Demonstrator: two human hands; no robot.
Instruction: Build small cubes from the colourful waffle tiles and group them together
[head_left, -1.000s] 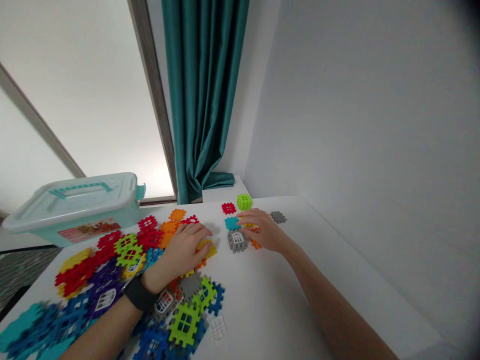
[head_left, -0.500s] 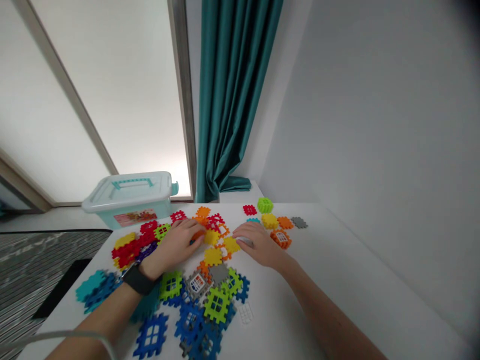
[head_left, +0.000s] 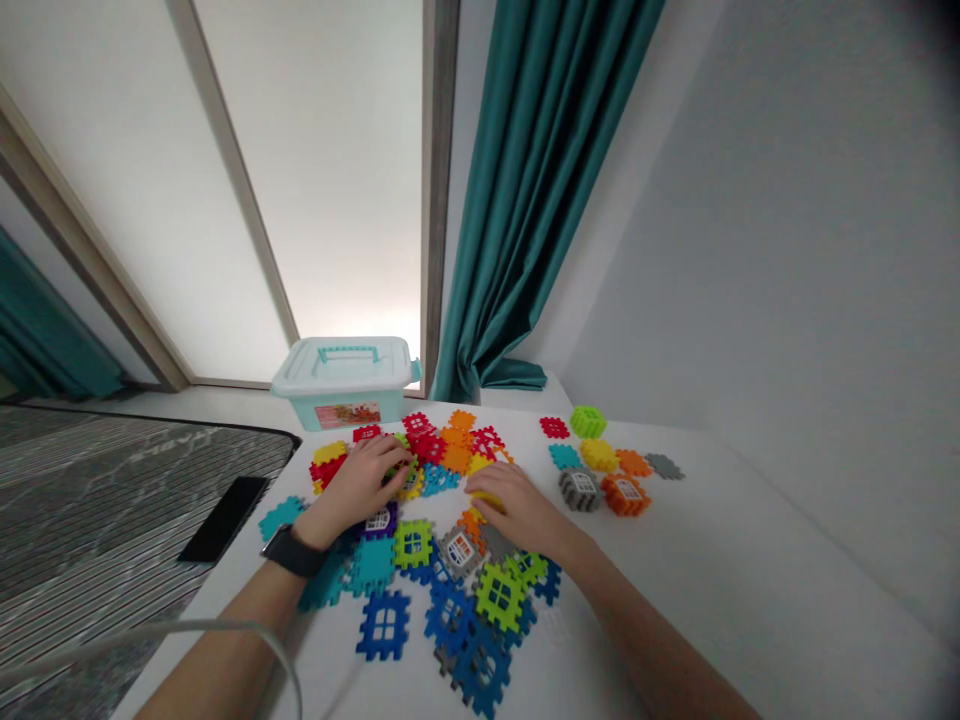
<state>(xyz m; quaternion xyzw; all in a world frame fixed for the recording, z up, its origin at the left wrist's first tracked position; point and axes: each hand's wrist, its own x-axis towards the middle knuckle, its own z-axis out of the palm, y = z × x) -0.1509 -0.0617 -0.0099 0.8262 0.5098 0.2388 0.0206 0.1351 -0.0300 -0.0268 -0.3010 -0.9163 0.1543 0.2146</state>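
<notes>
One yellow notched square plastic tile (head_left: 487, 498), partly hidden, lying between the thumb and fingers of the right hand (head_left: 519, 507) at the right side of the tile spread; grip closed on it. One left hand (head_left: 365, 478), black watch (head_left: 298, 555) at the wrist, fingers bent over a yellow plastic tile with a white window insert (head_left: 412, 486); whether it grasps anything cannot be told (the fingers cover the spot). Half a second earlier its fingertips were beside the yellow tiles at centre; they now sit farther left, leaving light-blue notched plastic tiles (head_left: 440, 481) in view.

Nearer the wearer: one lime-green window tile (head_left: 413, 544), one grey tile with a white window insert (head_left: 459, 550), one dark-blue window tile (head_left: 383, 626) lying apart.

Right of the right hand, a separate group: one lime-green plastic cube (head_left: 588, 421), one flat red tile (head_left: 554, 428), one orange toothed block with a white window (head_left: 626, 495), one grey toothed block with a white window (head_left: 580, 490). The last, hidden earlier behind the right hand, is now uncovered.

All on one white table (head_left: 712, 590). At its far edge, one pale turquoise lidded plastic box (head_left: 349, 385). Beyond, one dark-green fabric curtain (head_left: 551, 200), farther right in view than before, the camera having turned left.
</notes>
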